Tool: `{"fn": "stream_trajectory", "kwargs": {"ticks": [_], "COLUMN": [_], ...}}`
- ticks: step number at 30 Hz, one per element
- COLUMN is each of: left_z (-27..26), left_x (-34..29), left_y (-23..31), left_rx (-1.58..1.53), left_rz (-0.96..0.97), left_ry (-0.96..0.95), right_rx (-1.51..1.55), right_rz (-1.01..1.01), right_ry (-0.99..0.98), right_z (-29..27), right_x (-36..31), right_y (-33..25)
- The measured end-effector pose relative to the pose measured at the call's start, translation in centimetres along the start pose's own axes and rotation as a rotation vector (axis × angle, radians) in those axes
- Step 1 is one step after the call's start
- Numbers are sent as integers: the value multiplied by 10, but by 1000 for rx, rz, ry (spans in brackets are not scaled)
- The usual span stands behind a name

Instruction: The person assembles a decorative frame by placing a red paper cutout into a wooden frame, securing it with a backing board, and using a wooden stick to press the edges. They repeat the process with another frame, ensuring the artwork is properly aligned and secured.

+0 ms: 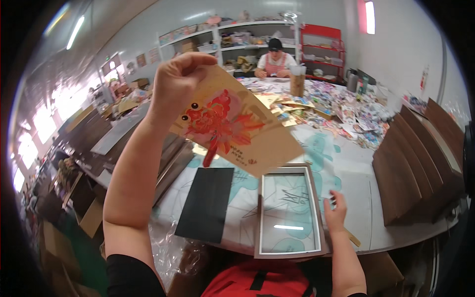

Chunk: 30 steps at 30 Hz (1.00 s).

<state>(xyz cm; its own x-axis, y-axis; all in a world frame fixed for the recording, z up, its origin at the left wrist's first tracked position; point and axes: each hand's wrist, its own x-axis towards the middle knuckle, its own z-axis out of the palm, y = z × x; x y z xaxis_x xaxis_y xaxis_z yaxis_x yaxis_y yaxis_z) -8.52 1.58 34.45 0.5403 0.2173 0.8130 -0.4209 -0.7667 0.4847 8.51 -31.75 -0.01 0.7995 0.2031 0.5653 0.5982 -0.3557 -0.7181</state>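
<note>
My left hand [180,81] is raised and pinches the upper edge of a gold art print [274,131] with a red goldfish and dark lettering on it. The print hangs tilted over the table. Below its lower right corner, a frame [261,222] with a brown outside and a white inner edge lies flat. Through its glass the patterned table cover shows. My right hand [336,212] is beside the frame's right side, fingers loosely curled and apart, holding nothing. Left of the frame, a black rectangular board [207,205] rests on the table.
Brown panels [403,168] stand in a row at the table's right. Small colourful pieces [358,111] cover the far part, around a brown cup [297,81]. Another person [275,63] sits across the table. Dark boards [86,131] are stacked at the left.
</note>
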Motion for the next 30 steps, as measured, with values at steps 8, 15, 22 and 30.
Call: {"fn": "stream_trajectory", "kwargs": {"ticks": [8, 15, 22, 30], "left_z": [-43, -37, 11, 55], "left_x": [-54, -110, -285, -348], "left_y": [85, 49, 4, -21], "left_rx": [45, 380, 156, 9], "left_rz": [11, 408, -154, -463], "left_ry": [-391, 18, -43, -167], "right_rx": [473, 799, 905, 702], "right_rz": [-321, 19, 310, 269], "right_ry": [-570, -640, -541, -516], "right_z": [-1, 35, 44, 37], "right_x": [-2, -62, -99, -142], "right_y": [-218, -208, -180, -161]}}
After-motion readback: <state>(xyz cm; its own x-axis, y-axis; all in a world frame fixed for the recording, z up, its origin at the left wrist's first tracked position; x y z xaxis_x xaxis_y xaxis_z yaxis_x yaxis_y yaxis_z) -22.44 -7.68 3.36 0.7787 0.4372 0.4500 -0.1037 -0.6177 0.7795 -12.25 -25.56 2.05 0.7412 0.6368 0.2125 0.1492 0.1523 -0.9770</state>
